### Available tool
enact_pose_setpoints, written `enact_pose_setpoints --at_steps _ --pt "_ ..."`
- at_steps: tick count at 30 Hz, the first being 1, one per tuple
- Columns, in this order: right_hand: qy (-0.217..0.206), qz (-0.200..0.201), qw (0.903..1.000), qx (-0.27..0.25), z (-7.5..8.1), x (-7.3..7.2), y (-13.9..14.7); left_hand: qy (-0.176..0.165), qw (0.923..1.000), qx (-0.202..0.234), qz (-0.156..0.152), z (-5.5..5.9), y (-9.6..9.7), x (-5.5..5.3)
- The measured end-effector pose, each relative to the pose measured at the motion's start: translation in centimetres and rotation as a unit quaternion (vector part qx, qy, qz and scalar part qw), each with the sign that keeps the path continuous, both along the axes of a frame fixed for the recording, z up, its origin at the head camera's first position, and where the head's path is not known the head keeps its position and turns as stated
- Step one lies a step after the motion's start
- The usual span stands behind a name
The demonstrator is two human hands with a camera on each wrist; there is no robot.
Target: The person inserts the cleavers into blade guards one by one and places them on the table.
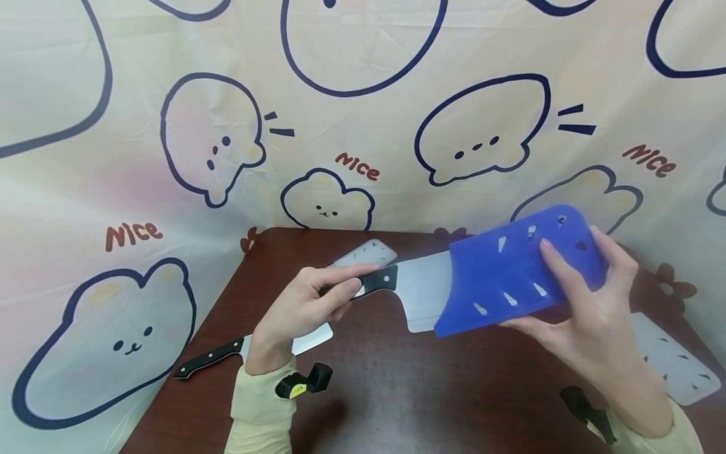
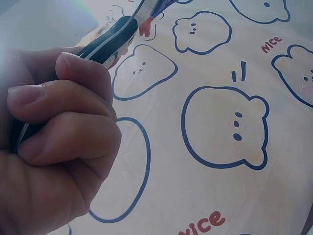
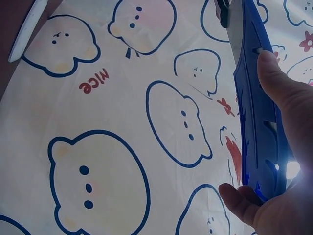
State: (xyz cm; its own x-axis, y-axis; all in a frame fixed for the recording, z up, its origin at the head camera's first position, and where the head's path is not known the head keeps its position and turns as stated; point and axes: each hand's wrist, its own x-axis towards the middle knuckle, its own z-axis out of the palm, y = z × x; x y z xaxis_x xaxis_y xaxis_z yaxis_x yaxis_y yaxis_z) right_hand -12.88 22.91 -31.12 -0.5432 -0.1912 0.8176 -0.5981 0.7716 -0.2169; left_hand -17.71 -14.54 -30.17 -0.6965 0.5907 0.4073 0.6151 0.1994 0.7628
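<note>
A cleaver [image 1: 424, 290] with a wide steel blade and a black riveted handle is held above the table, its blade partly inside a blue blade sheath [image 1: 499, 268] with small slots. My left hand [image 1: 309, 299] grips the handle; in the left wrist view the fingers curl round the black handle [image 2: 110, 41]. At the sheath's far end, my right hand [image 1: 595, 328] holds it between thumb and fingers. From the right wrist view the blue sheath [image 3: 259, 107] shows edge-on, with the thumb against its side. The outer part of the blade is hidden in the sheath.
On the brown table [image 1: 386, 391], a second knife [image 1: 210, 359] with a black handle lies at the left, partly behind the left wrist. A pale slotted sheath [image 1: 368, 252] lies behind the left hand. Another white slotted sheath [image 1: 677, 359] lies by the right forearm. A printed curtain [image 1: 391, 139] surrounds the table.
</note>
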Motion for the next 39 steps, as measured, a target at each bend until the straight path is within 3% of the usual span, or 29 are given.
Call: enact_pose_setpoints --at_steps 8,13,17,31,39 --pt "0.002 -0.008 1.0000 0.000 -0.2 0.0 -0.1 -0.016 0.9998 0.004 -0.006 -0.1 0.2 -0.2" --pt "0.018 -0.006 0.9997 0.015 -0.8 -0.1 -0.9 -0.046 0.9987 -0.006 -0.021 -0.1 1.7 -0.2" --pt "0.007 -0.005 0.9997 0.021 -0.9 0.0 -1.2 -0.063 0.9977 -0.014 -0.021 -0.4 2.5 -0.2" --pt "-0.010 0.013 0.9992 0.037 -0.7 0.0 -1.7 -0.066 0.9977 -0.008 -0.014 -0.2 1.0 -0.1" --pt "-0.057 0.019 0.9965 0.058 -0.8 0.2 -1.6 -0.071 0.9959 -0.055 -0.005 -0.4 0.9 -0.4"
